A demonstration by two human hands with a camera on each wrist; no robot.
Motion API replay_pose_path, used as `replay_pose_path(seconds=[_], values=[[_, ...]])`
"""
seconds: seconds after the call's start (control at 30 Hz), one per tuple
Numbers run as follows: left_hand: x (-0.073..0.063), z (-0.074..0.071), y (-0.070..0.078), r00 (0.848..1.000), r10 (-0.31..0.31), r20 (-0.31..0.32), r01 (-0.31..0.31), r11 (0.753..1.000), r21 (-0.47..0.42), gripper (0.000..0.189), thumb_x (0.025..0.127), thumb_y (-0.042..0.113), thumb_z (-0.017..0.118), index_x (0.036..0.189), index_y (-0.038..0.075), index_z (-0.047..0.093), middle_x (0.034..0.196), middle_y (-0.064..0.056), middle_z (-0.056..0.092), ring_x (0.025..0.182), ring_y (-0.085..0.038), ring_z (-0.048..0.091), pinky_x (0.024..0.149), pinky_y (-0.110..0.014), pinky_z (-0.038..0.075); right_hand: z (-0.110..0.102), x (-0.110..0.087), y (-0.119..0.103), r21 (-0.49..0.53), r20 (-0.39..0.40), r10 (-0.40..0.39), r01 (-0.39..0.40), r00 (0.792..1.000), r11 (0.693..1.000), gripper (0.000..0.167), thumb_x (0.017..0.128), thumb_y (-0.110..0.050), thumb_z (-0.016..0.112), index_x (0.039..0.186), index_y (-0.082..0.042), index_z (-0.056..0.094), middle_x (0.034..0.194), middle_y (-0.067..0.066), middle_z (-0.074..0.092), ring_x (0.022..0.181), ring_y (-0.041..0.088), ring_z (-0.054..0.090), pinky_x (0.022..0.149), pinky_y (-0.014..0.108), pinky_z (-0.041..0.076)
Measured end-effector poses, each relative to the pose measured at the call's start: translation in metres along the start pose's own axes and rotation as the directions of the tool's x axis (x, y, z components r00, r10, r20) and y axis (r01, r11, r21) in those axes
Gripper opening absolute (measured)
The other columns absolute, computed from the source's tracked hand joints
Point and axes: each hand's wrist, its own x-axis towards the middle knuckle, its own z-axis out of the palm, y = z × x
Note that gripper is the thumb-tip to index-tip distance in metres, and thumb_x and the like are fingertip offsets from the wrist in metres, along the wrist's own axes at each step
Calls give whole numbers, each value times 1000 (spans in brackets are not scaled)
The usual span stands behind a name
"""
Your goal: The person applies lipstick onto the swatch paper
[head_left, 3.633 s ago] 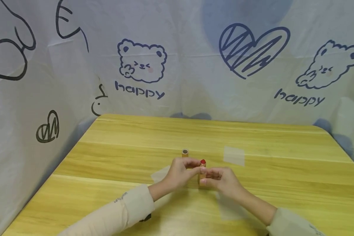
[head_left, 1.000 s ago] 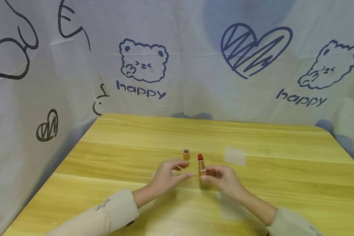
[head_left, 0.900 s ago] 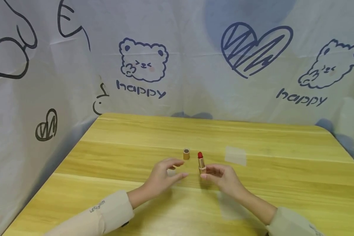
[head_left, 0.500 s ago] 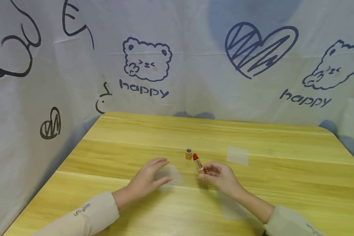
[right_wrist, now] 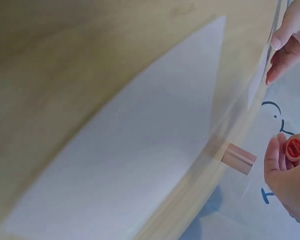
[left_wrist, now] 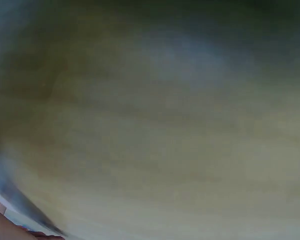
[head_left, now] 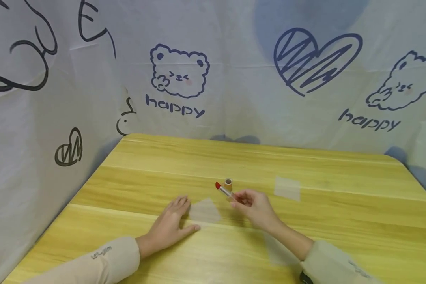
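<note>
Cap (head_left: 228, 185) stands mouth-up — red lipstick (head_left: 218, 185) tops tube (head_left: 225, 191).

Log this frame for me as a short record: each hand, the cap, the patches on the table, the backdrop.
Right hand: holds the lipstick, tilted, red tip exposed
Left hand: spread over the table, holding nothing
Cap: upright, open end up, apart from the lipstick
Pale patches: three visible
Backdrop: pale, with bear and heart drawings
</note>
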Motion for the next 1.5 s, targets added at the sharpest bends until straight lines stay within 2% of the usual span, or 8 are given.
replay_pose_path(seconds=[0.2,0.4,0.6,0.9,1.07,1.3,1.37,1.5], values=[[0,2,-2,997,-45,56,47,998,-33,74,83,41,67,130,-11,44,140,-29,36,133,-42,33,110,-53,25,10,6,1,-132,2,-108,107,994,985,14,81,-7,70,90,3,66,78,11,66,61,5,46,52,16,41],[1,2,-3,994,-63,93,69,996,-65,74,85,44,63,130,-11,44,142,-28,33,136,-41,29,111,-53,22,20,10,0,-243,33,-205,206,978,948,12,81,-5,69,90,2,65,79,10,66,60,4,45,48,16,40],[2,4,-4,992,-71,101,77,996,-54,76,83,45,65,130,-12,45,143,-27,33,136,-40,28,112,-53,22,27,12,-1,-276,55,-267,272,962,922,13,82,-1,67,93,5,63,83,11,66,69,10,53,56,15,44],[1,5,-5,993,-58,99,63,997,-49,76,83,44,66,128,-13,45,142,-28,32,135,-42,27,110,-56,24,35,17,0,-379,113,-361,376,926,846,13,81,-6,69,89,3,64,81,9,65,71,12,53,60,16,45],[0,5,-4,994,-46,98,49,998,-31,76,83,44,65,128,-13,45,142,-29,31,135,-44,26,108,-58,23,35,17,-1,-447,188,-395,436,899,781,19,85,-13,65,94,3,64,89,11,67,81,18,59,69,24,51],[0,3,-3,994,-28,107,30,999,-17,77,84,46,63,129,-14,44,142,-30,31,135,-45,26,107,-61,24,38,19,-2,-504,270,-456,528,848,684,23,87,-15,62,99,5,63,99,15,68,94,25,64,82,32,55],[0,2,-2,993,-29,111,32,999,-22,77,84,46,63,129,-14,44,142,-31,31,135,-45,26,106,-61,25,39,20,-2,-509,273,-461,533,844,675,23,87,-15,63,99,5,63,99,14,68,94,24,65,82,31,55],[1,2,-2,992,-33,120,35,999,-21,78,84,46,63,129,-14,43,142,-30,30,135,-45,24,107,-61,24,42,22,-2,-499,271,-458,531,846,685,22,87,-13,63,100,5,63,99,14,68,94,24,64,82,31,55]])
